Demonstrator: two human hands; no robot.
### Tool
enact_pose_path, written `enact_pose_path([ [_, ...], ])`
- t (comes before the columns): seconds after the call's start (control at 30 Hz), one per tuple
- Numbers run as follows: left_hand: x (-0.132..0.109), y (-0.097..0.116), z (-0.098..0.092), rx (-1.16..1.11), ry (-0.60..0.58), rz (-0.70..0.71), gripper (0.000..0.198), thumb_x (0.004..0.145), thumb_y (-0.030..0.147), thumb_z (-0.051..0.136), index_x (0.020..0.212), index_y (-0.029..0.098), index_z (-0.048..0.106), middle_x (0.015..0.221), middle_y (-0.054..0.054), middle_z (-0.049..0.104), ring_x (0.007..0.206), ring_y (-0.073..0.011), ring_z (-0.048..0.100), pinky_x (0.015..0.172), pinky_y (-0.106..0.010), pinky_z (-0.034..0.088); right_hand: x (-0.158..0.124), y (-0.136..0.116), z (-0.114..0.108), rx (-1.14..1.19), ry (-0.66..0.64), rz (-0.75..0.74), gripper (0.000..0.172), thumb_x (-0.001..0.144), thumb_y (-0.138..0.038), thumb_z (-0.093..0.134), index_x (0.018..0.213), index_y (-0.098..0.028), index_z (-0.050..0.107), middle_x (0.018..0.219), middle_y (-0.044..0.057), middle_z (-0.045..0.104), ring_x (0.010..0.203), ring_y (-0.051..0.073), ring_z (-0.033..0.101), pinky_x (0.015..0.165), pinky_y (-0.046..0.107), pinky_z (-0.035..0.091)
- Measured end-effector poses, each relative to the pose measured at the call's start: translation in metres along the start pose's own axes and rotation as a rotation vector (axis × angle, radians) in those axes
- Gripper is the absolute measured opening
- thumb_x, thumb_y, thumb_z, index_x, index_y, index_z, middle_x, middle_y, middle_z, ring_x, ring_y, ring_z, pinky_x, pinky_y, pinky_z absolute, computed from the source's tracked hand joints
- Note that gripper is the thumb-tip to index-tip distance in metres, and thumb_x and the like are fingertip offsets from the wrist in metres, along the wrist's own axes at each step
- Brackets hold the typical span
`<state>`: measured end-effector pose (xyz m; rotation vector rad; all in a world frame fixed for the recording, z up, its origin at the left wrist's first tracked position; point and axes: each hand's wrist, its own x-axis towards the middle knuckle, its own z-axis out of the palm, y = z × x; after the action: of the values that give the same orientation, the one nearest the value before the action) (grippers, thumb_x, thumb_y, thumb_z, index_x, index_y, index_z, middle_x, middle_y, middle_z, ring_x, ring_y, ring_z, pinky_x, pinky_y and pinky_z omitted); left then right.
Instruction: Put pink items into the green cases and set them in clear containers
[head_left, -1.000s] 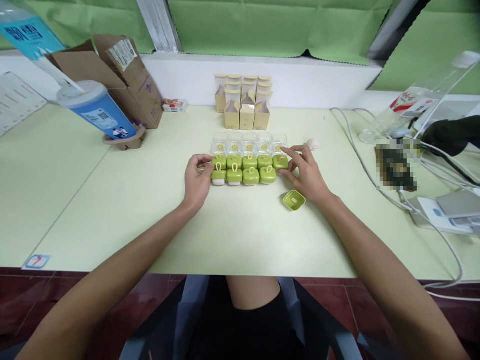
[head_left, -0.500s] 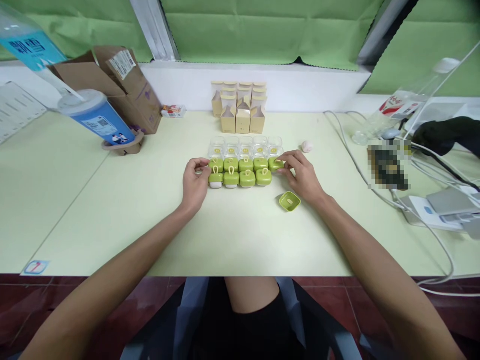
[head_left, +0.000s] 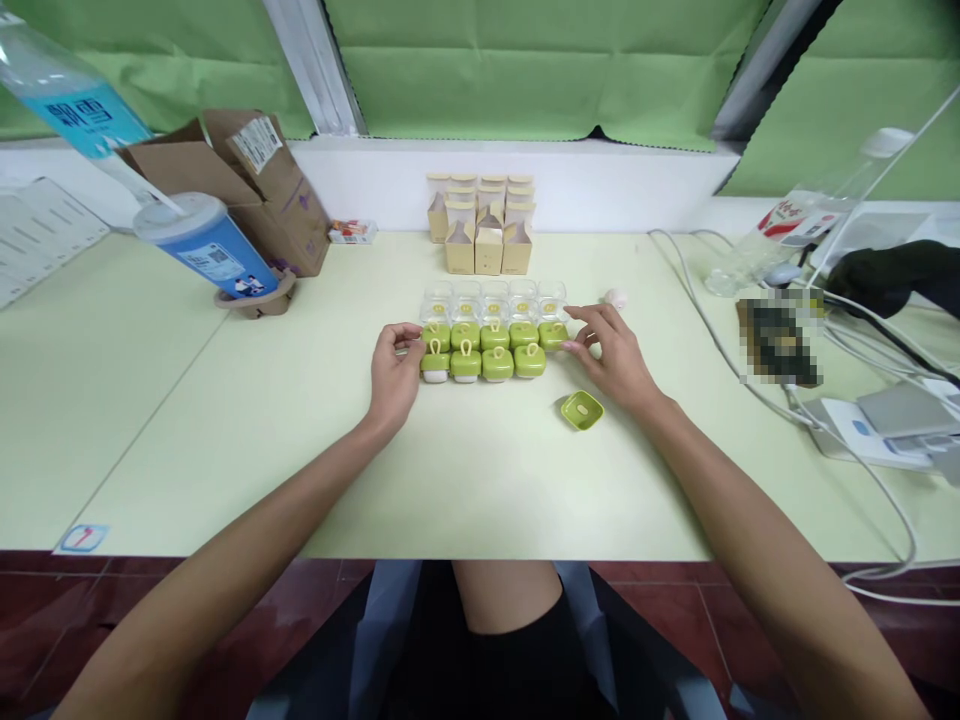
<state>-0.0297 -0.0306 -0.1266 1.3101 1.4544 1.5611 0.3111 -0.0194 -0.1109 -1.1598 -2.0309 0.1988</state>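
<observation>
Small cases with glossy green tops point(head_left: 496, 363), some with pale bottoms and cream loop handles, stand in two rows. My left hand point(head_left: 395, 376) is at their left end, its fingers curled and the tips against the end cases. At the right end of the back row, my right hand point(head_left: 613, 358) has thumb and index finger apart, close beside the last green case point(head_left: 553, 335). A loose green cap point(head_left: 581, 410) lies hollow side up, nearer me than the right hand. Behind the green rows is a line of clear cups point(head_left: 495, 300) with yellow marks inside.
Several open kraft boxes point(head_left: 489, 245) stand by the wall. A small pale pink lump point(head_left: 616, 298) lies beyond my right hand. To the left are a blue cup point(head_left: 217, 255) and a cardboard box point(head_left: 281, 205); to the right, white cables point(head_left: 697, 295) and a bottle point(head_left: 795, 225).
My right thumb and index finger have parted from the end case of the back row. My left hand stays at the left end. The whole view has shifted slightly.
</observation>
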Motion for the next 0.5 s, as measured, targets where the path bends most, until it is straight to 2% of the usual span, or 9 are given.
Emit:
enact_pose_path([
  [0.07, 0.000, 0.000, -0.001, 0.014, 0.006, 0.006, 0.014, 0.091, 0.021, 0.065, 0.104, 0.022, 0.066, 0.112, -0.004, 0.069, 0.104, -0.0187, 0.064, 0.094, -0.032, 0.052, 0.000, 0.001, -0.003, -0.022, 0.047, 0.042, 0.048, 0.109, -0.055, 0.052, 0.143, -0.024, 0.066, 0.126, 0.013, 0.064, 0.088, 0.023, 0.069, 0.088, 0.045, 0.065],
  [0.13, -0.002, 0.004, -0.003, 0.070, 0.042, 0.084, 0.014, 0.092, 0.022, 0.065, 0.106, 0.022, 0.064, 0.114, -0.005, 0.068, 0.103, -0.0188, 0.064, 0.092, -0.032, 0.053, 0.001, 0.008, -0.007, -0.092, 0.148, 0.099, 0.045, 0.110, -0.053, 0.048, 0.138, -0.024, 0.069, 0.125, 0.015, 0.064, 0.100, 0.027, 0.069, 0.092, 0.048, 0.064],
  [0.2, -0.010, 0.014, -0.004, 0.167, 0.085, 0.310, 0.015, 0.094, 0.023, 0.065, 0.110, 0.022, 0.064, 0.115, -0.007, 0.066, 0.106, -0.0206, 0.063, 0.092, -0.035, 0.054, 0.003, 0.022, -0.013, -0.206, 0.262, 0.162, 0.044, 0.109, -0.050, 0.048, 0.136, -0.024, 0.071, 0.131, 0.018, 0.062, 0.120, 0.034, 0.064, 0.103, 0.055, 0.059],
  [0.27, -0.025, 0.027, -0.002, 0.263, 0.068, 0.645, 0.017, 0.097, 0.022, 0.065, 0.114, 0.022, 0.064, 0.115, -0.009, 0.064, 0.113, -0.0240, 0.063, 0.094, -0.040, 0.056, 0.004, 0.042, -0.018, -0.300, 0.302, 0.217, 0.045, 0.106, -0.049, 0.053, 0.140, -0.025, 0.069, 0.146, 0.020, 0.056, 0.137, 0.039, 0.054, 0.113, 0.063, 0.052],
  [0.33, -0.045, 0.040, 0.004, 0.318, -0.081, 0.924, 0.023, 0.097, 0.018, 0.064, 0.119, 0.023, 0.063, 0.115, -0.010, 0.065, 0.113, -0.0253, 0.064, 0.097, -0.046, 0.058, 0.004, 0.062, -0.021, -0.311, 0.219, 0.239, 0.052, 0.102, -0.049, 0.057, 0.147, -0.026, 0.064, 0.161, 0.020, 0.047, 0.144, 0.042, 0.050, 0.117, 0.068, 0.047],
  [0.4, -0.063, 0.050, 0.015, 0.358, -0.414, 1.093, 0.034, 0.096, 0.012, 0.061, 0.128, 0.022, 0.061, 0.125, -0.013, 0.067, 0.121, -0.0268, 0.065, 0.103, -0.049, 0.059, 0.003, 0.079, -0.022, -0.266, 0.087, 0.228, 0.053, 0.099, -0.046, 0.058, 0.146, -0.023, 0.063, 0.161, 0.021, 0.049, 0.143, 0.041, 0.053, 0.119, 0.067, 0.047],
  [0.43, -0.071, 0.053, 0.022, 0.387, -0.569, 1.153, 0.040, 0.095, 0.009, 0.059, 0.133, 0.020, 0.061, 0.132, -0.017, 0.067, 0.131, -0.0288, 0.063, 0.108, -0.051, 0.059, 0.003, 0.085, -0.021, -0.242, 0.039, 0.217, 0.050, 0.098, -0.043, 0.057, 0.142, -0.021, 0.065, 0.157, 0.022, 0.053, 0.140, 0.040, 0.057, 0.119, 0.064, 0.048],
  [0.5, -0.078, 0.056, 0.038, 0.465, -0.757, 1.250, 0.050, 0.093, 0.006, 0.057, 0.142, 0.013, 0.060, 0.152, -0.025, 0.059, 0.154, -0.0339, 0.049, 0.120, -0.053, 0.053, 0.002, 0.091, -0.017, -0.216, 0.034, 0.206, 0.040, 0.096, -0.039, 0.058, 0.129, -0.021, 0.071, 0.149, 0.021, 0.056, 0.126, 0.036, 0.065, 0.114, 0.059, 0.054],
])
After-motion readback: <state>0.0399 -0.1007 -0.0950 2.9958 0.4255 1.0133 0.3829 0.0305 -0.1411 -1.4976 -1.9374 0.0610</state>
